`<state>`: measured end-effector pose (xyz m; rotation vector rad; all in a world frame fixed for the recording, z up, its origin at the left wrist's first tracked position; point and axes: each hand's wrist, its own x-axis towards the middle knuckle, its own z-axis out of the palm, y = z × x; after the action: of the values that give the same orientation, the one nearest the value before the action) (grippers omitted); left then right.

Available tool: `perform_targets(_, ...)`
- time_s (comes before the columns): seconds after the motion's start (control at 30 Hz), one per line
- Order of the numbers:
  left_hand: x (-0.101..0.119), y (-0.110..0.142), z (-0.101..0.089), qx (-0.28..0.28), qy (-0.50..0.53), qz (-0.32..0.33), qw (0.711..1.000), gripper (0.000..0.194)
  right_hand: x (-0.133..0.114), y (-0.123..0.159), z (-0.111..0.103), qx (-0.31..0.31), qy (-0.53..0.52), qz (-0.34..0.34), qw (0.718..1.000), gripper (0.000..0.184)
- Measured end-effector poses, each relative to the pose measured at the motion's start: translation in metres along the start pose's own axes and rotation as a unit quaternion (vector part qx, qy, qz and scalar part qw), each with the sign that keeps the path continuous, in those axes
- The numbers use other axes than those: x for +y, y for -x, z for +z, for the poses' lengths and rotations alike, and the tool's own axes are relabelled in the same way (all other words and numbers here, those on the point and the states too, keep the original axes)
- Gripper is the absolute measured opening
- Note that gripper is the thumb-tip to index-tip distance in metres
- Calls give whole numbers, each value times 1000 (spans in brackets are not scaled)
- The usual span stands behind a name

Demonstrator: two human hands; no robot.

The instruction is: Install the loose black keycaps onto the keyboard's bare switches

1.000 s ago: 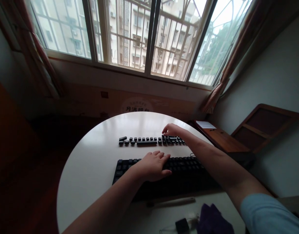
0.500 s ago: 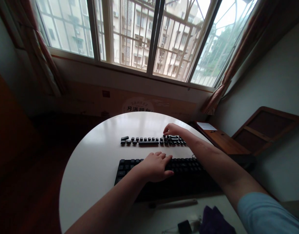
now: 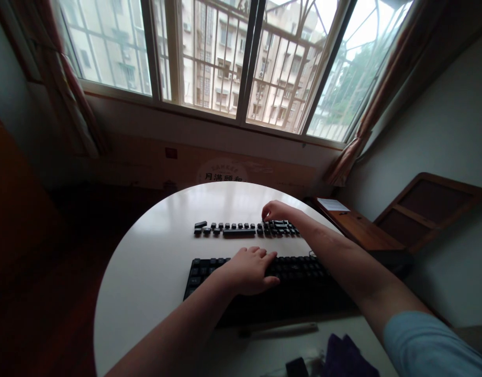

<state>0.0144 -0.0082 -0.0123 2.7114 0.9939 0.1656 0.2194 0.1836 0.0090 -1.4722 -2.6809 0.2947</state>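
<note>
My left hand (image 3: 251, 269) lies palm down on the black keyboard (image 3: 193, 280), its fingers spread over the keys and the thumb stretched to the right. Beyond the keyboard, loose black keycaps (image 3: 239, 226) stand in rows on the white table. A long space bar keycap (image 3: 239, 232) sits in the nearer row. My right hand (image 3: 275, 210) reaches over to the right part of these rows. Its thumb and fingertips are pinched together on a small keycap (image 3: 264, 220), which the fingers mostly hide.
A brush-like tool with a pale handle (image 3: 291, 329) lies in front of the keyboard on the round white table (image 3: 134, 272). Nearer are a purple cloth (image 3: 346, 356) and a small black object (image 3: 297, 367). A wooden cabinet (image 3: 366, 225) stands right of the table, below the window.
My right hand has dipped slightly, its fingertips closing at the keycap in the far row. My left hand stays in place on the keyboard.
</note>
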Motion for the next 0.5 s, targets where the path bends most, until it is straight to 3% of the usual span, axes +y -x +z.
perform_targets(0.13, 0, -1, -1, -3, 1, 0, 1000, 71, -17, 3, -7, 46, -12, -4, 999, 10)
perform_targets(0.23, 0, -1, -2, -9, 4, -2, 1000, 72, -33, 23, -20, 108, -27, -10, 994, 12)
perform_targets(0.37, 0, -2, -4, -16, 6, -1, 1000, 70, -56, 90, -27, 181, -90, -54, 978, 16)
perform_targets(0.5, 1, -4, -5, -25, 0, 5, 1000, 70, -78, 172, -8, 152, -166, -118, 967, 9)
